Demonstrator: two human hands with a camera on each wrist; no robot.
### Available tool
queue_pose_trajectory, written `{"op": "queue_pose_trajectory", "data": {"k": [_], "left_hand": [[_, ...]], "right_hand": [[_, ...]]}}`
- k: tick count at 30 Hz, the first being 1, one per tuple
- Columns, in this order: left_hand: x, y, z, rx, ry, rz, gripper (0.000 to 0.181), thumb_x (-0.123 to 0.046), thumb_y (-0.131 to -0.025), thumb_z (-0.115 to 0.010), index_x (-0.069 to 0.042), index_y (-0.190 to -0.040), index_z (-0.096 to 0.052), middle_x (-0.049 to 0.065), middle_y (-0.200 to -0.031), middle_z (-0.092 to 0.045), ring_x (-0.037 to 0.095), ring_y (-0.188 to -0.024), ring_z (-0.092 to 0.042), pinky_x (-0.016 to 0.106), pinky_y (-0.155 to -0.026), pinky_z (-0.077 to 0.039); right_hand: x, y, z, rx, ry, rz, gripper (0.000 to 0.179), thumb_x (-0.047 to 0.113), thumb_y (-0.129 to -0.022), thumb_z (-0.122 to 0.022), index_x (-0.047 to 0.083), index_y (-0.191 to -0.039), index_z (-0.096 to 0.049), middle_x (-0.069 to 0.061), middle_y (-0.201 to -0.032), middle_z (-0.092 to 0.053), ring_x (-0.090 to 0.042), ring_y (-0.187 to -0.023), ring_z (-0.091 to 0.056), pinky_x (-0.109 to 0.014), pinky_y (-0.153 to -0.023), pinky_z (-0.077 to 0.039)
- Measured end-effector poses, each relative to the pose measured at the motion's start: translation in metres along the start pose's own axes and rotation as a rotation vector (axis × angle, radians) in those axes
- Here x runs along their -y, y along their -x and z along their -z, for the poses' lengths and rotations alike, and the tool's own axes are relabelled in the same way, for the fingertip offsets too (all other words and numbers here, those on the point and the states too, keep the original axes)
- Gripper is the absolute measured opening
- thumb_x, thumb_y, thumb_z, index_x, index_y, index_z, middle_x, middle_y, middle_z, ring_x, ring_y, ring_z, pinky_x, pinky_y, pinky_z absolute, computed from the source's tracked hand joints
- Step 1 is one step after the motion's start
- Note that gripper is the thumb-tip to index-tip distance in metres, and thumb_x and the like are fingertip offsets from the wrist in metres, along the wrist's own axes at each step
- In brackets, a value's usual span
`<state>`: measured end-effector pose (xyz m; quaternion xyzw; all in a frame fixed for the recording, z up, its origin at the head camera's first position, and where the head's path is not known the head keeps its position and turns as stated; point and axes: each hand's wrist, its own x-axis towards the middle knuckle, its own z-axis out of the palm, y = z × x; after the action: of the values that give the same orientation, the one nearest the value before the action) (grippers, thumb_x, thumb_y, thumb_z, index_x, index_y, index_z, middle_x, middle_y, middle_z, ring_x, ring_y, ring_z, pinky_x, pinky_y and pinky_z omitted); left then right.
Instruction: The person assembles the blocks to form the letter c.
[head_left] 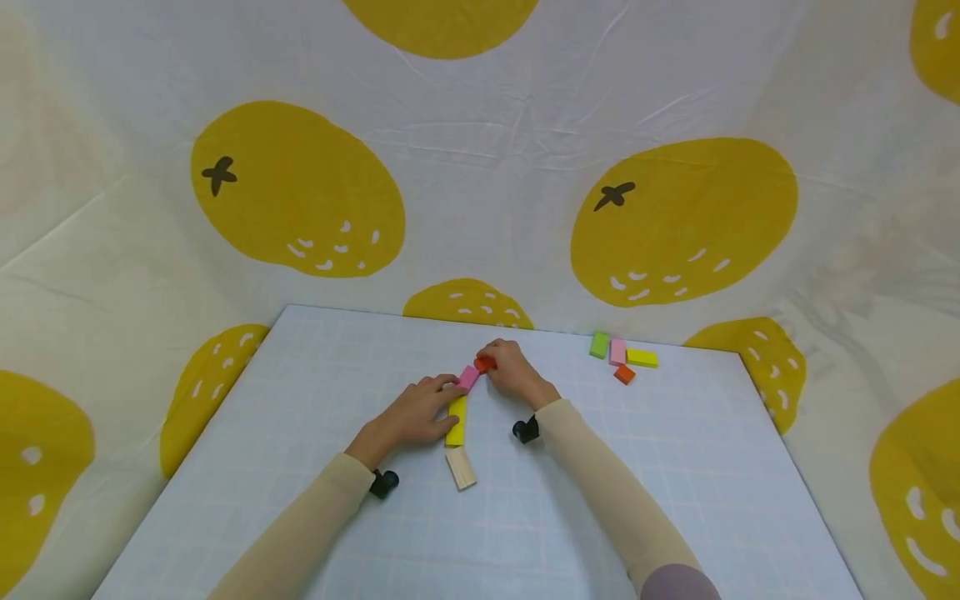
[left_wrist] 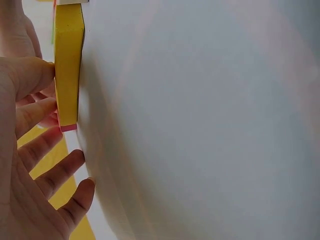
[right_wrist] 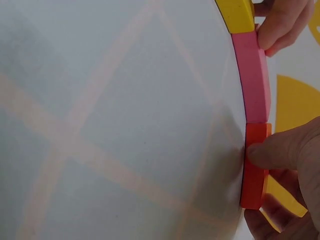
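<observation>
Right hand [head_left: 517,372] pinches orange block [right_wrist: 254,185] just beyond pink block [head_left: 468,379]; left hand [head_left: 416,414], fingers spread, touches yellow block [head_left: 456,427] nearside of pink.

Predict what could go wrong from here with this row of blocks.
The right fingers hold the orange block at the end of the pink block; a push might knock both askew. The left fingers touch the yellow block, so a slip could nudge it from between the pink block and the wooden block.
</observation>
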<state>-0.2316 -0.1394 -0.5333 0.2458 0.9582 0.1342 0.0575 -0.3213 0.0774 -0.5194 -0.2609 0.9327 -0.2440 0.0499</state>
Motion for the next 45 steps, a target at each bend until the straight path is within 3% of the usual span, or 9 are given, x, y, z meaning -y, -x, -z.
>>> {"op": "queue_pose_trajectory", "data": {"k": [5,27,45], "left_hand": [[0.0,0.001,-0.002,0.002,-0.005,0.009,0.056,-0.043,-0.097,-0.065,-0.026,-0.149,-0.055,0.004,-0.155,-0.048,0.027,-0.133,-0.052,0.055,-0.109,-0.047],[-0.003,-0.002,0.001,0.009,-0.012,0.014,0.057,-0.043,-0.096,-0.065,-0.026,-0.15,-0.055,0.004,-0.156,-0.047,0.028,-0.134,-0.051,0.053,-0.11,-0.047],[-0.004,0.0,0.004,0.01,0.0,0.007,0.056,-0.042,-0.097,-0.065,-0.025,-0.15,-0.054,0.004,-0.157,-0.046,0.028,-0.134,-0.051,0.054,-0.11,-0.046]], "right_hand": [[-0.002,-0.001,-0.002,-0.002,0.003,0.028,0.031,-0.001,-0.096,-0.064,0.004,-0.125,-0.072,-0.017,-0.128,-0.066,-0.036,-0.12,-0.057,-0.047,-0.11,-0.048],[-0.009,0.001,0.003,-0.017,-0.066,-0.058,0.04,0.005,-0.095,-0.067,0.006,-0.135,-0.065,-0.019,-0.142,-0.058,-0.036,-0.129,-0.053,-0.047,-0.113,-0.047],[-0.012,0.01,0.006,-0.019,-0.112,-0.072,0.041,0.01,-0.097,-0.067,0.005,-0.137,-0.063,-0.017,-0.143,-0.056,-0.034,-0.129,-0.052,-0.047,-0.114,-0.046]]}}
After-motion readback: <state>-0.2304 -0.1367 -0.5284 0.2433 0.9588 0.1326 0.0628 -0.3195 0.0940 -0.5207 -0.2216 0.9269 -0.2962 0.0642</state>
